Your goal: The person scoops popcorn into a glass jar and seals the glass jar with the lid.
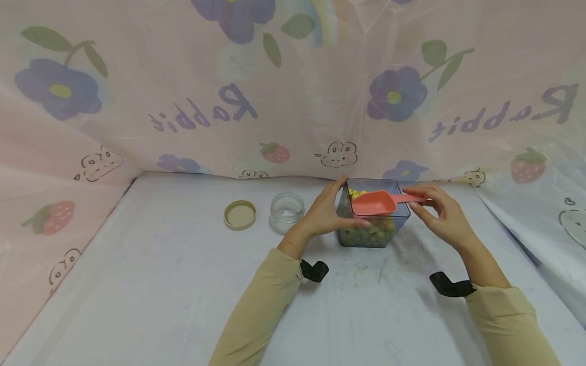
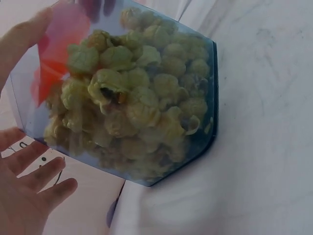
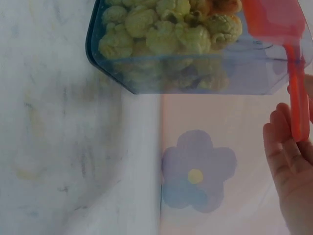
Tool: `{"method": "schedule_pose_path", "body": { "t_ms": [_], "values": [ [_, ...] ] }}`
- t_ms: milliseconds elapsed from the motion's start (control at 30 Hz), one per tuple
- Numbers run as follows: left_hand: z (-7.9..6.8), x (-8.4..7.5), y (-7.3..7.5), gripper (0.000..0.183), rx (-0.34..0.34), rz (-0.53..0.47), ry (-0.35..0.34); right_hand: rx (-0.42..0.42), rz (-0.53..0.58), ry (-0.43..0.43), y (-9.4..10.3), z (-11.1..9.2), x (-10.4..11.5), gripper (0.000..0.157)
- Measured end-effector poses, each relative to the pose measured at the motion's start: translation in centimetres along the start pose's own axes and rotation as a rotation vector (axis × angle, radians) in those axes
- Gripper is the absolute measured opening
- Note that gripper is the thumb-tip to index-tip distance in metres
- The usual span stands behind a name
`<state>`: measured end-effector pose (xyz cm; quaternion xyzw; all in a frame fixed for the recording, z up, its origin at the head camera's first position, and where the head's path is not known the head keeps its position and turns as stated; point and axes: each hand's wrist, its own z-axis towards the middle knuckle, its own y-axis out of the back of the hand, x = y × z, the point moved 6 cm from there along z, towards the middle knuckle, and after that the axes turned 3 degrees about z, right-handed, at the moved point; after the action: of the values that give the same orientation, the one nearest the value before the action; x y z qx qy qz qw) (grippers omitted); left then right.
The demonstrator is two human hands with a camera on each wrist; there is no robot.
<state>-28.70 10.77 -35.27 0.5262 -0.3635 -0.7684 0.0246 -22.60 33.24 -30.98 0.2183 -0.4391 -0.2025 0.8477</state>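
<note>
A clear, blue-tinted plastic container (image 1: 374,240) of popcorn (image 2: 142,98) stands on the table in the head view, its top uncovered. My left hand (image 1: 322,211) holds its left side, thumb along the front near the rim and the other fingers around the far left corner. A red-orange plastic scoop (image 1: 374,203) lies across the container's mouth, bowl pointing left. Its handle (image 3: 299,98) sticks out past the right rim, where my right hand (image 1: 441,211) pinches it between thumb and fingers. Whether any popcorn is in the bowl I cannot tell.
Left of the container stands a small clear glass jar (image 1: 287,211), uncovered. Beside it a round gold lid (image 1: 240,215) lies on the white table surface (image 1: 151,274). A printed curtain (image 1: 302,112) hangs behind the table and along both sides.
</note>
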Motion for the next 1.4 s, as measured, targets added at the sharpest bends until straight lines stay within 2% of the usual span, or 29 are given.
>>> {"method": "schedule_pose_path", "body": {
  "t_ms": [400, 633, 900, 1200, 1400],
  "values": [
    [0.2, 0.6, -0.7, 0.107, -0.023, -0.224, -0.019, 0.032, 0.031, -0.017, 0.0, -0.1, 0.1, 0.027],
    [0.3, 0.7, -0.8, 0.108, -0.005, -0.218, 0.002, 0.063, 0.061, -0.079, 0.0, -0.2, 0.1, 0.026],
    [0.5, 0.5, -1.1, 0.106, 0.013, -0.271, -0.028, 0.057, 0.141, -0.105, 0.5, 0.2, 0.2, 0.023],
    [0.5, 0.6, -1.2, 0.107, 0.013, -0.281, -0.021, 0.027, 0.079, -0.127, 1.8, 0.5, 0.4, 0.023],
    [0.5, 0.6, -1.2, 0.108, 0.018, -0.285, -0.028, 0.037, 0.04, -0.088, 2.4, 1.0, 0.6, 0.022]
  ]
}}
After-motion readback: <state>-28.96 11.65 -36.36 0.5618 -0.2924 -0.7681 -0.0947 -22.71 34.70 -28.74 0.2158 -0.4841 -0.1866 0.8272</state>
